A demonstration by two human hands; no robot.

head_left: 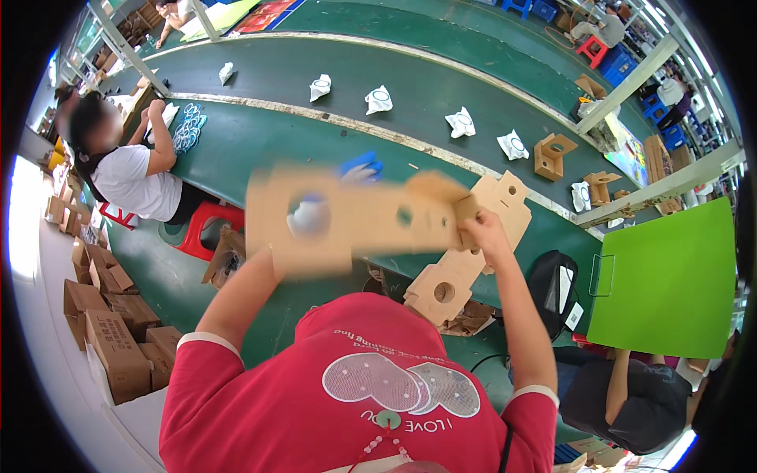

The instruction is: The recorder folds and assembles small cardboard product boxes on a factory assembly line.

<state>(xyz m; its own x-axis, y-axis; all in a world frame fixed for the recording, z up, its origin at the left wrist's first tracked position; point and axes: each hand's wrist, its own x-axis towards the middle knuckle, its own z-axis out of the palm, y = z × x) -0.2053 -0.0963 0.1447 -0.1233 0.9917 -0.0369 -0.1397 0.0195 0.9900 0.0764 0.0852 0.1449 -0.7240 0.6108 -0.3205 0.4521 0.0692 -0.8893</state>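
Note:
A flat, die-cut cardboard box blank (371,217) with round holes stretches across the front of me above the green table, smeared by motion. My right hand (486,234) is closed on its right end, where a flap stands folded up. My left forearm runs behind the blank's left part, which hides that hand and its fingers. Beneath my right hand, more flat cardboard blanks (507,201) lie on the table, one overhanging the near edge. Just beyond the held blank is a blue and white item (361,168), partly covered.
Past the table runs a dark conveyor belt (272,85) with several white bags and opened cardboard boxes (554,156). At the left sits a co-worker (138,177) near a red stool (206,229). A black bag (548,284) and green board (662,280) stand right; cartons (118,355) line the left.

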